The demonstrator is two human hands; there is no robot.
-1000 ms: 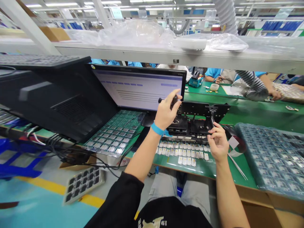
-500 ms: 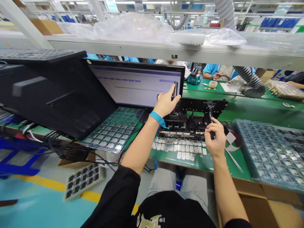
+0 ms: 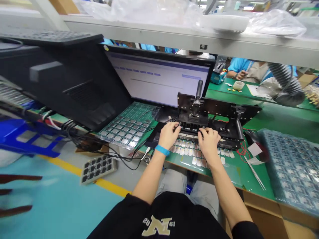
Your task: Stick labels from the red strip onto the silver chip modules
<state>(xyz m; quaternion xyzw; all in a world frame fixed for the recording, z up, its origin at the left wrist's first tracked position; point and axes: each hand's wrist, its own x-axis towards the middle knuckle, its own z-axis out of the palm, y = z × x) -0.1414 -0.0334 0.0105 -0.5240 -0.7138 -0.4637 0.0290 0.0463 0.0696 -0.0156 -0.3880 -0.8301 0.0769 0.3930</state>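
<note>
Both my hands rest at the front of a black test fixture (image 3: 219, 108) on the green bench mat. My left hand (image 3: 169, 134), with a blue wristband, has bent fingers reaching into the fixture's left nest (image 3: 190, 127). My right hand (image 3: 208, 142) is beside it, fingers curled at the same nest's front edge. What the fingertips pinch is hidden. The left lever handle (image 3: 199, 89) stands upright, untouched. A second lever (image 3: 238, 128) lies down on the right. Rows of small white modules (image 3: 186, 151) lie just under my hands.
A tilted monitor (image 3: 161, 81) stands behind the fixture, with a tray of green modules (image 3: 127, 127) to its left. A blue tray of parts (image 3: 291, 162), tweezers (image 3: 254, 176) and a tape roll (image 3: 255, 150) lie right. Other people work across the bench (image 3: 239, 71).
My left hand has let go of the upright lever and dropped to the fixture's front. My right hand has slid left to the same nest. The view has moved closer.
</note>
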